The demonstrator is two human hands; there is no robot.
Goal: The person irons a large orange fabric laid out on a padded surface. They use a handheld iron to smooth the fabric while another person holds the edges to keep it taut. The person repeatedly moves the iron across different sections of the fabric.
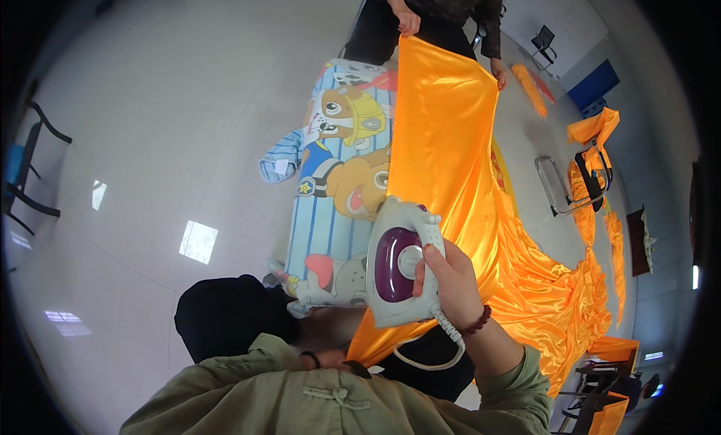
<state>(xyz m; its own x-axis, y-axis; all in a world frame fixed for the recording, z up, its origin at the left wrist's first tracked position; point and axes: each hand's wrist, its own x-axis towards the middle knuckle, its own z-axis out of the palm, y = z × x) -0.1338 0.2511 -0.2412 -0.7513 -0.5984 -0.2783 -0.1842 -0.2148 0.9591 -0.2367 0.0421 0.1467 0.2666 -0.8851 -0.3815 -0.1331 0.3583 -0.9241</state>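
Note:
My right hand (456, 286) grips the handle of a white and purple clothes iron (397, 266). The iron sits over the left edge of a long orange satin cloth (445, 131), at the near part of a padded board (341, 221) with a cartoon-dog cover. From the iron's rear a pale cord loops toward my lap. Close to my body, my left hand (332, 359) is at the near end of the cloth, which narrows to a point there; its fingers are mostly hidden. At the far end, another person's two hands (409, 23) hold the cloth's corners, stretching it.
More orange cloth (552, 288) falls in folds to the floor on the right. Beyond it stands a metal-framed chair (586, 179) draped with orange cloth. A rolled orange bundle (529, 89) lies at the far right. At the left is a dark armchair (34, 159).

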